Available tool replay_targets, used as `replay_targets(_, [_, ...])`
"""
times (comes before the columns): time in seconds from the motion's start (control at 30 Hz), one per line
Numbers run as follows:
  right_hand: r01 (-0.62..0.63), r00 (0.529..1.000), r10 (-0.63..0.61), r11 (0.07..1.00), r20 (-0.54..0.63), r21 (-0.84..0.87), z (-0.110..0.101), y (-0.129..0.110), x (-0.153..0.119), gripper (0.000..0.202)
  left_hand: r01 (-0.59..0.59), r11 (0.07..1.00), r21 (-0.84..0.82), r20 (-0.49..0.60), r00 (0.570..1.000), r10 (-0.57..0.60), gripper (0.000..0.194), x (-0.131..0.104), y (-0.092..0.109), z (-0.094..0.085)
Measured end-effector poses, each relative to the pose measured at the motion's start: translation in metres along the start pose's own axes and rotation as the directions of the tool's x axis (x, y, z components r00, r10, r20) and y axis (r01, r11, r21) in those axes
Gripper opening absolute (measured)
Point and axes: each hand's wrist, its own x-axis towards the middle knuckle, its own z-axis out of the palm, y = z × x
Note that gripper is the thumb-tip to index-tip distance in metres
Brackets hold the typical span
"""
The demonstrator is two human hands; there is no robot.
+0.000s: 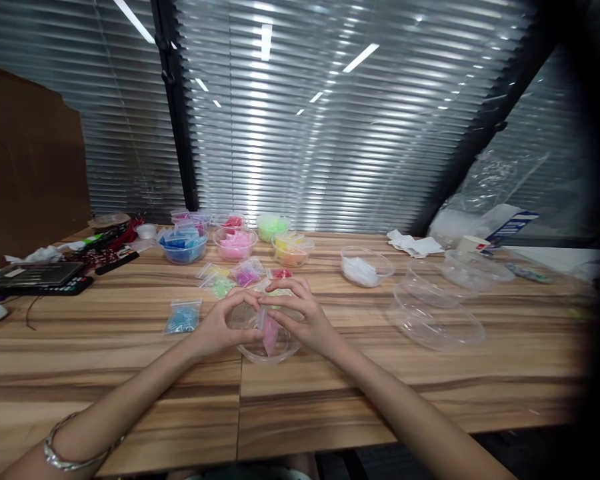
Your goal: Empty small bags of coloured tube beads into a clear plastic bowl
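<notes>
Between my hands hangs a small clear zip bag of pink contents [270,333], pinched at its upper part. My left hand [233,319] has thumb and fingers closed on one side of the bag. From the other side my right hand [303,315] grips it with bent fingers. Just below is a clear plastic bowl [267,358], partly hidden by the hands. Beyond the fingers lie little bags with yellow, green, purple and red contents, among them a purple bag [247,272]. A bag of blue contents [183,317] rests left of my left hand.
Clear bowls of coloured bags stand at the back, including a blue one [184,253], a pink one [235,250] and an orange-yellow one [293,257]. Right of them is a bowl with white contents [360,272]. Empty clear containers [440,327] stand at right; cables and a keyboard [55,287] lie left.
</notes>
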Motion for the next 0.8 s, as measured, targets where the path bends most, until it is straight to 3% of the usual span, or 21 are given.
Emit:
replay_targets(0.33, [0.001,1.000,-0.001,0.998,-0.005,0.062,0.000,-0.002,0.001,0.023,0.010,0.999,0.036,0.054,0.998,-0.012,0.029,0.000,0.011,-0.002])
replay_targets(0.8, [0.017,0.999,-0.021,0.992,0.028,0.123,0.002,-0.001,0.002,0.013,-0.012,0.996,0.089,0.135,0.991,0.000,0.027,0.000,0.012,-0.006])
